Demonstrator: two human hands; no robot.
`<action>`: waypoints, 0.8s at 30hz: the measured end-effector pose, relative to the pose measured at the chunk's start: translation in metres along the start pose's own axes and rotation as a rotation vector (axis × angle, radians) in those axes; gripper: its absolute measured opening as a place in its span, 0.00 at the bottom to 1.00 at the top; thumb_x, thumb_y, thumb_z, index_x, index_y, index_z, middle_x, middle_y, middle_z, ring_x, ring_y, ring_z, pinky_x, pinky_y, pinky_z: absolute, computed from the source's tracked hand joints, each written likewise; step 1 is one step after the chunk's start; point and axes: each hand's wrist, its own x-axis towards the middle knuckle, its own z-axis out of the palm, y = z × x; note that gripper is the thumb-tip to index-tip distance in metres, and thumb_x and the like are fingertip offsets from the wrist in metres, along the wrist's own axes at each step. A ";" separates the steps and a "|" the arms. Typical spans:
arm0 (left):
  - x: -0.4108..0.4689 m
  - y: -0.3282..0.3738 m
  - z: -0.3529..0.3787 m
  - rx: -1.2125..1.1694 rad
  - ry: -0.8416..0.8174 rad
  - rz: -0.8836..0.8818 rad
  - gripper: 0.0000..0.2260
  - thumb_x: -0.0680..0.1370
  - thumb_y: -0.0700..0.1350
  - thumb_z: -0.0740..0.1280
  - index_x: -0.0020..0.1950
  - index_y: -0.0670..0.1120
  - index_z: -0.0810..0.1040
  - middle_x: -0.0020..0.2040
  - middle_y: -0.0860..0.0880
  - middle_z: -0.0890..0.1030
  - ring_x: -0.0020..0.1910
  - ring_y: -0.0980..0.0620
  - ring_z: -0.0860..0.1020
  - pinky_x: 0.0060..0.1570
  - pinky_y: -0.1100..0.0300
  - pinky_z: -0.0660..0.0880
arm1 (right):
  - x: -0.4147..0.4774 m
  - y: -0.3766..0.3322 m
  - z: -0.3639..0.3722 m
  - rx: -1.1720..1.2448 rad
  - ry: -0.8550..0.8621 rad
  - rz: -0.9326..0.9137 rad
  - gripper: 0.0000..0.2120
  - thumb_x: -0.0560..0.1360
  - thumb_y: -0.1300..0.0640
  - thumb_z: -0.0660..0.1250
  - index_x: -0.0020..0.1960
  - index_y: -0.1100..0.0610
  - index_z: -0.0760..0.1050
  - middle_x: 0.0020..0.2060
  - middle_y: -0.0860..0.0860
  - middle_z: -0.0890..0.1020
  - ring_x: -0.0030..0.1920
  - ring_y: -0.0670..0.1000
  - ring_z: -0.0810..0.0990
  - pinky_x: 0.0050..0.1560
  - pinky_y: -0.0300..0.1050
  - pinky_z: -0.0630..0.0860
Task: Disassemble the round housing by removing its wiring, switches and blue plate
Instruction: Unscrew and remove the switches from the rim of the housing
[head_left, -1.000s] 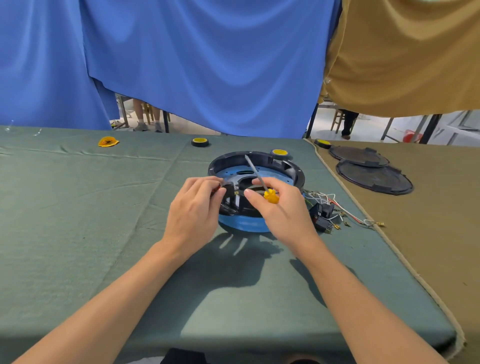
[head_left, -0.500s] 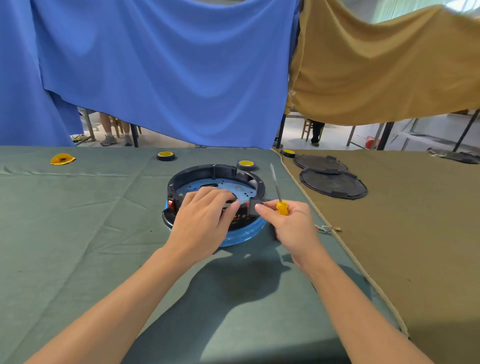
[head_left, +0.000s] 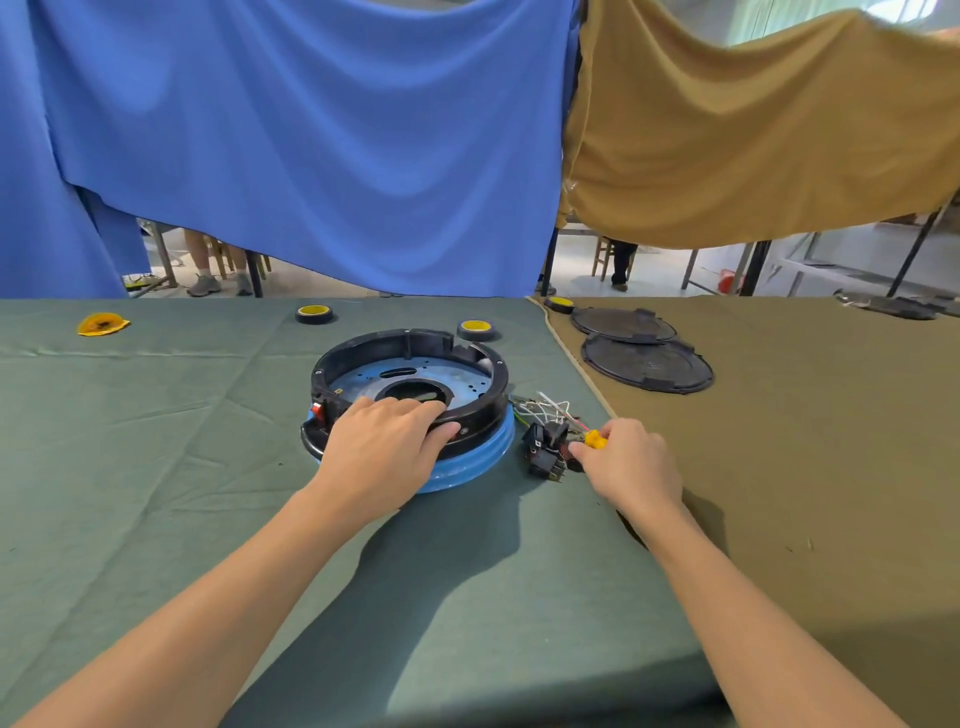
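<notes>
A blue curtain (head_left: 311, 130) and a tan curtain (head_left: 753, 130) hang behind the round housing (head_left: 410, 343), which lies flat on the green-covered table (head_left: 130, 467), toward its far right part. To the right of the housing the cover changes to tan cloth (head_left: 831, 467), and 2 black lids (head_left: 647, 364) lie there, overlapping.

The housing is a black ring, open side up. The blue plate (head_left: 457, 376) sits inside it, and a blue ribbed edge shows below the ring's near right wall. A red switch (head_left: 318, 413) sits in the ring's left wall.

The hands are apart. The left hand (head_left: 384, 447) grips the housing's near rim - fingers over the top, thumb against the outer wall. The right hand (head_left: 628, 462), just right of the housing, pinches the screwdriver (head_left: 594, 439); only its yellow handle end shows.

A cluster of black switches (head_left: 545, 447) lies on the table just right of the housing, touching the right hand's fingertips, with loose wiring (head_left: 545, 408) - white, red and green strands - behind it, close to the ring's right side.

3 tape rolls with yellow centres lie beyond the housing: 1 far left (head_left: 314, 313), 1 just behind the rim (head_left: 476, 329), 1 far right (head_left: 560, 303). A yellow scrap (head_left: 102, 323) lies well to the left.
</notes>
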 end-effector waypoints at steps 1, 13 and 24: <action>0.000 0.000 0.000 0.005 -0.004 -0.002 0.15 0.82 0.56 0.54 0.49 0.50 0.77 0.38 0.54 0.78 0.40 0.48 0.77 0.45 0.54 0.71 | 0.000 0.000 -0.001 -0.004 0.016 0.015 0.17 0.74 0.43 0.69 0.51 0.55 0.72 0.49 0.56 0.79 0.48 0.59 0.76 0.41 0.46 0.68; -0.012 -0.015 -0.001 -0.131 0.168 -0.082 0.16 0.81 0.51 0.62 0.62 0.44 0.78 0.64 0.48 0.79 0.64 0.48 0.76 0.63 0.51 0.68 | -0.055 -0.072 0.008 0.305 -0.013 -0.237 0.19 0.75 0.36 0.63 0.51 0.52 0.72 0.44 0.48 0.78 0.51 0.54 0.75 0.46 0.49 0.71; -0.039 -0.090 -0.013 -0.268 0.027 -0.202 0.23 0.79 0.53 0.66 0.72 0.46 0.72 0.71 0.51 0.72 0.73 0.52 0.64 0.71 0.58 0.58 | -0.053 -0.100 0.042 0.414 -0.069 -0.140 0.30 0.75 0.36 0.63 0.70 0.52 0.67 0.64 0.52 0.76 0.63 0.56 0.74 0.60 0.56 0.72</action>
